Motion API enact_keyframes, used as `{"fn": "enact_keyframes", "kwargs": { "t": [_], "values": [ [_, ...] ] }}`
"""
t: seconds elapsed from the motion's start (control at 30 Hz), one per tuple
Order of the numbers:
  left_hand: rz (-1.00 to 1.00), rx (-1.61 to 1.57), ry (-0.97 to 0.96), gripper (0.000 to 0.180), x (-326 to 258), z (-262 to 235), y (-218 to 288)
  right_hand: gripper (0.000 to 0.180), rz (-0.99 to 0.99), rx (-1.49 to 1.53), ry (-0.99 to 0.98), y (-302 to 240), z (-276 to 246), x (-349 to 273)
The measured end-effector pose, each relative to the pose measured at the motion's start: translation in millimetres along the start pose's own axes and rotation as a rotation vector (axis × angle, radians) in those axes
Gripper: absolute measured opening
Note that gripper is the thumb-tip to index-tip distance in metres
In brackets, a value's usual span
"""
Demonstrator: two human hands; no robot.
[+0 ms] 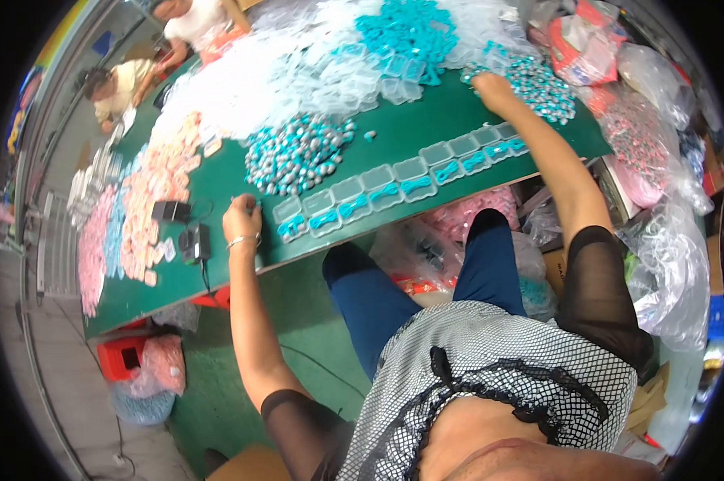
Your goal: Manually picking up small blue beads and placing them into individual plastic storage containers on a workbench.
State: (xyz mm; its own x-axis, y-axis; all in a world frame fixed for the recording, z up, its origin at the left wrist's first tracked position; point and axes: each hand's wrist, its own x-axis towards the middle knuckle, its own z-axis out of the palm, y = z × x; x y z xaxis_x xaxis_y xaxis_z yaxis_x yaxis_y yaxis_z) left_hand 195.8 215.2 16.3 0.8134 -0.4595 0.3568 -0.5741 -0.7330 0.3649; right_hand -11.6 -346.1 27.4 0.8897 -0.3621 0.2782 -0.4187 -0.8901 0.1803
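A row of several open clear plastic boxes (380,197) with teal pieces inside runs along the table's near edge. My left hand (242,221), a bracelet on its wrist, is at the left end of the row, below a heap of small teal and silver pieces (294,155). Its fingers are curled together; whatever they hold is too small to name. Farther off on the right, my right hand (494,90) reaches to the left edge of a second heap of teal and silver pieces (544,86). Its fingers look pinched together, their tips partly hidden.
Piles of clear boxes (322,84) and teal parts (406,36) cover the back of the green table (394,128). Peach pieces (145,220) and small black devices (192,242) lie left. Filled plastic bags (634,132) crowd the right. Two people sit at the far left.
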Motion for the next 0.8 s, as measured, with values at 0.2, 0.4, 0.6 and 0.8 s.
{"fn": "enact_keyframes", "kwargs": {
  "t": [0.2, 0.4, 0.6, 0.8],
  "values": [
    [-0.129, -0.121, 0.042, 0.016, -9.0, 1.9, 13.0, 0.011, -0.16, 0.11, 0.139, 18.8, -1.4, -23.1],
    [-0.224, -0.51, 0.101, 0.015, -35.4, -8.0, 25.8, 0.013, -0.011, 0.88, 0.097, -57.2, -49.7, -49.0],
    [0.278, -0.494, 0.087, 0.015, -69.0, -22.9, 97.1, 0.011, -0.449, 1.195, 0.176, -218.5, -109.7, -116.8],
    [0.435, -0.192, 0.093, 0.013, -78.2, -7.0, 106.0, 0.013, -0.628, 1.068, 0.395, -297.7, -97.6, -121.0]
  ]
}}
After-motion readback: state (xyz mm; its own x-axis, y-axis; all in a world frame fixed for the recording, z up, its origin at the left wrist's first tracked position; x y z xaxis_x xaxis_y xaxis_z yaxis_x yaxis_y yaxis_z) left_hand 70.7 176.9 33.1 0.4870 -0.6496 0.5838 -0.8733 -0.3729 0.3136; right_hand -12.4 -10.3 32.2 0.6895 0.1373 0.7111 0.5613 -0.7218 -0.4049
